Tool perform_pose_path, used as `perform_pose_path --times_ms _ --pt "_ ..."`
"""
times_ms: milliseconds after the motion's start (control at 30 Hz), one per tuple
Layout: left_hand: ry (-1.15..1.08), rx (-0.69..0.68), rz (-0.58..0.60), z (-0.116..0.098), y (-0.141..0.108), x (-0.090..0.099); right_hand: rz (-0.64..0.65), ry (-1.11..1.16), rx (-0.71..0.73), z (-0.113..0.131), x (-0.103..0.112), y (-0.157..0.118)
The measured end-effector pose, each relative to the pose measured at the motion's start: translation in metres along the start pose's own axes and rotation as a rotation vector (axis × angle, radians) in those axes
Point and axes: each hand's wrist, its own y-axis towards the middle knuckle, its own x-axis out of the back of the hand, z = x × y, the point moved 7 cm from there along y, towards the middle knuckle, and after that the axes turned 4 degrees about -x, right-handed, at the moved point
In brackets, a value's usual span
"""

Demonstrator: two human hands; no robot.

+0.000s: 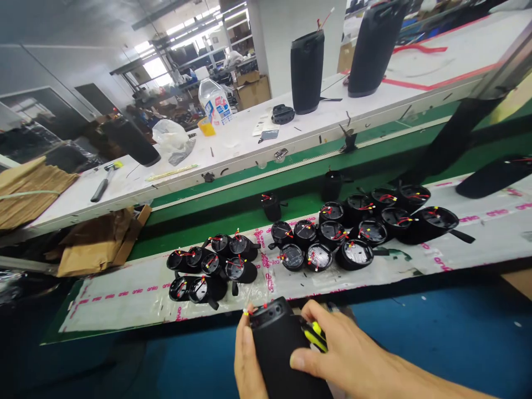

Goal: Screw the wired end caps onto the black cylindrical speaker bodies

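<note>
Between my two hands, at the bottom edge of the view, I hold a black cylindrical speaker body (pixel 282 354); its lower end is cut off by the frame. My left hand (pixel 246 363) wraps its left side, mostly hidden behind it. My right hand (pixel 344 354) closes over its right side and also grips a yellow-and-black tool (pixel 315 335), whose tip I cannot make out. Red and yellow wires (pixel 250 310) poke from the body's top rim. Just beyond my hands, on the tabletop (pixel 124 299), stand two clusters of black speaker housings (pixel 211 269), (pixel 357 227), all wired alike. Farther off, tall speaker bodies (pixel 306 72) stand on a white bench, blurred by distance.
</note>
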Motion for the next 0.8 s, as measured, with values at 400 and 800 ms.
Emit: perform_pose_path --times_ms 400,800 --pt "-0.064 0.059 0.263 -0.023 -0.009 -0.019 -0.213 -0.805 0.786 0.036 0.008 -0.030" --pt "-0.011 0.055 0.293 -0.032 -0.018 -0.027 -0.250 -1.012 0.963 0.050 0.010 -0.025"
